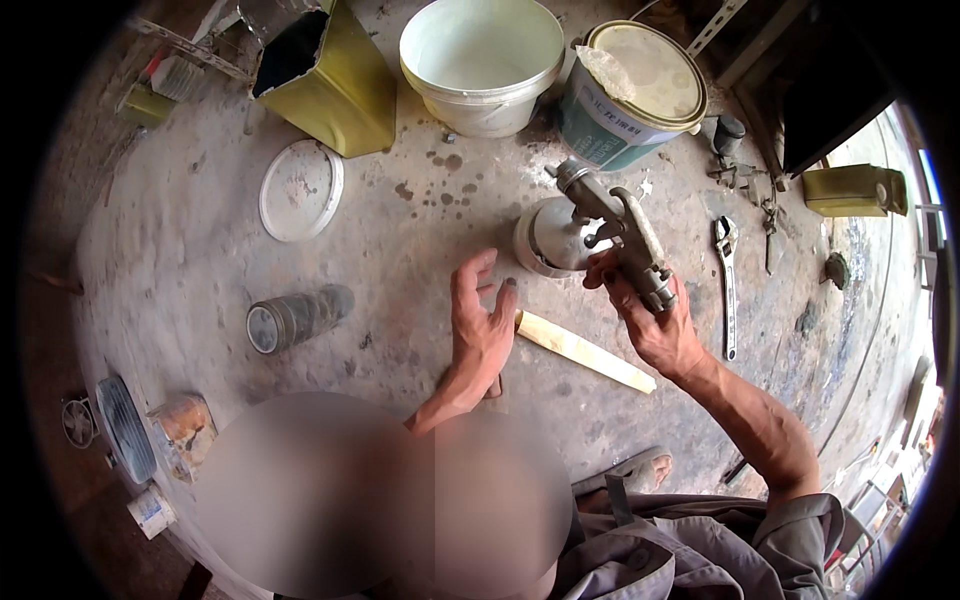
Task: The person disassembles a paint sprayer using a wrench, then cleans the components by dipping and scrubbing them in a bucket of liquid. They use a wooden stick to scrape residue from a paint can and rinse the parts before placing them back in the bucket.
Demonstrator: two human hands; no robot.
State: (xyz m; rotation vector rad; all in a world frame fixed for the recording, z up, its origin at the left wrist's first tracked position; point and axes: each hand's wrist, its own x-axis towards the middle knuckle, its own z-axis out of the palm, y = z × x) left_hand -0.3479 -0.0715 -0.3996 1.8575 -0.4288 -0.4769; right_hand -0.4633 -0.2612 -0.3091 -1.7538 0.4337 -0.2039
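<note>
A metal spray gun [625, 235] with a round silver cup [562, 240] stands over the grey, spotted work surface. My right hand [655, 325] is closed round the back of the gun's body, near its handle and rear knobs. To the left of the cup, my left hand [478, 320] is raised with its fingers curved and apart, holding nothing. A flat pale wooden stick [590, 352] lies on the surface between my hands, one end close to my left fingertips. Beneath my left wrist shows a small brown end of something I cannot make out.
Along the far side stand a yellow-green square tin [345, 90], a white bucket [480, 85] and a lidded paint pail [630, 100]. A white lid [302, 190] and dark cylinder [290, 320] lie left. An adjustable wrench [729, 290] lies right. Blurring covers the lower left.
</note>
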